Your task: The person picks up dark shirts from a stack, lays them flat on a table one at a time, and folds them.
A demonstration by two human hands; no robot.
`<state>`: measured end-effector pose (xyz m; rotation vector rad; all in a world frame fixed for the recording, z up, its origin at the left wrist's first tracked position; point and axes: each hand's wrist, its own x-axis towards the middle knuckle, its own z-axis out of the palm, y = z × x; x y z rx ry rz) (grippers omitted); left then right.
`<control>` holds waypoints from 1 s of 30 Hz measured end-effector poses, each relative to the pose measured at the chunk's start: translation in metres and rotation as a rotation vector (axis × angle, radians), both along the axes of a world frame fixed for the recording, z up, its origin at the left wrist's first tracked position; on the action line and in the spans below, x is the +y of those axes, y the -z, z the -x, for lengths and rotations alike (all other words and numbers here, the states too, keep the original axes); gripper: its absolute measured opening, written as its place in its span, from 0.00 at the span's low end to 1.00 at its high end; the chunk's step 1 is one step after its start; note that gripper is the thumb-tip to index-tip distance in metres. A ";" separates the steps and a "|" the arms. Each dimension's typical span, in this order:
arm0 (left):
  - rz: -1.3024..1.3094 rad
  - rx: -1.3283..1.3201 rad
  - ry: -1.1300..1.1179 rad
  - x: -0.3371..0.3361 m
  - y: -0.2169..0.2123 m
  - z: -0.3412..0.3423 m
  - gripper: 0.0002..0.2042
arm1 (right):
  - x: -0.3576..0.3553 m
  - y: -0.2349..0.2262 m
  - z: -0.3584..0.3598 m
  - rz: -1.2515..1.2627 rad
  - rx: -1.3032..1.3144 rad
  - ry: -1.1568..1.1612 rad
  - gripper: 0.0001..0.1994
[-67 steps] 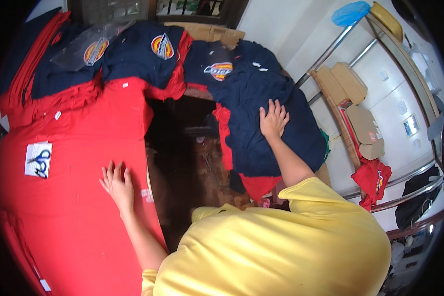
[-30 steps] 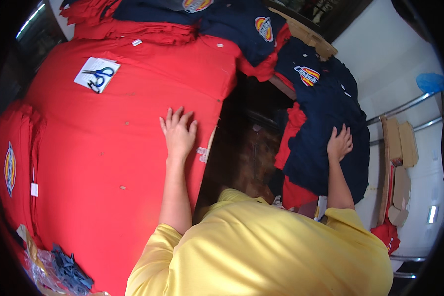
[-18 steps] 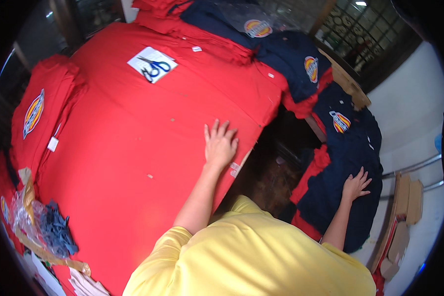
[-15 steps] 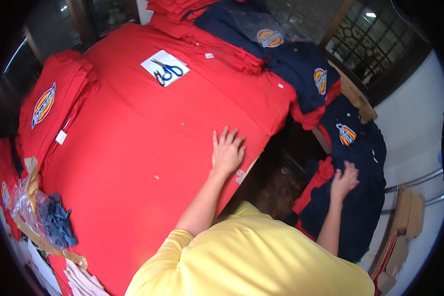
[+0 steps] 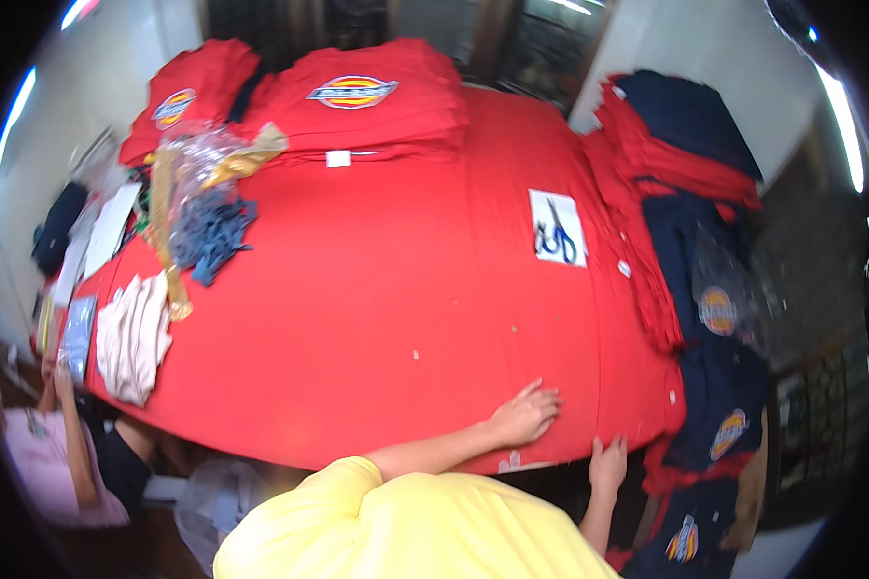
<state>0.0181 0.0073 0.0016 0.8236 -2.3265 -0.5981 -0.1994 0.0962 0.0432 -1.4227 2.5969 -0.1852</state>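
A wide sheet of red cloth [image 5: 357, 289] covers the table before me. My left hand [image 5: 528, 417] lies palm down on it close to the front edge, fingers stretched out and holding nothing. Farther right, my right hand [image 5: 607, 467] touches the cloth's front edge, thumb and fingers apart. Beyond my hands, blue-handled scissors [image 5: 556, 234] rest on a white paper [image 5: 572, 208] on the cloth.
Folded red shirts [image 5: 396, 121] are piled at the back. Red and navy garments [image 5: 705, 367] line the right side. At left lie blue fabric scraps [image 5: 212, 232], a pale pink cloth [image 5: 133, 338] and plastic wrap [image 5: 208, 150]. Another person [image 5: 63, 454] in pink sits at the left.
My view has swung left, bringing the table's left side and another person into sight. My right hand has left the navy garments and come to the red cloth's edge.
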 end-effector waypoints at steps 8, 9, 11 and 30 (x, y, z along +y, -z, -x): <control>-0.168 0.080 -0.090 0.004 -0.017 0.007 0.18 | -0.055 -0.017 0.006 0.585 -0.335 -0.461 0.07; -0.217 0.154 -0.134 0.002 -0.020 0.009 0.20 | -0.069 -0.017 -0.005 0.559 -0.506 -0.470 0.07; -0.673 0.540 -0.079 -0.016 -0.025 0.008 0.29 | -0.094 -0.022 -0.041 0.485 -0.846 -0.488 0.08; -0.423 1.276 -0.507 -0.178 -0.009 -0.108 0.22 | -0.293 0.018 -0.278 0.538 -1.411 -0.692 0.18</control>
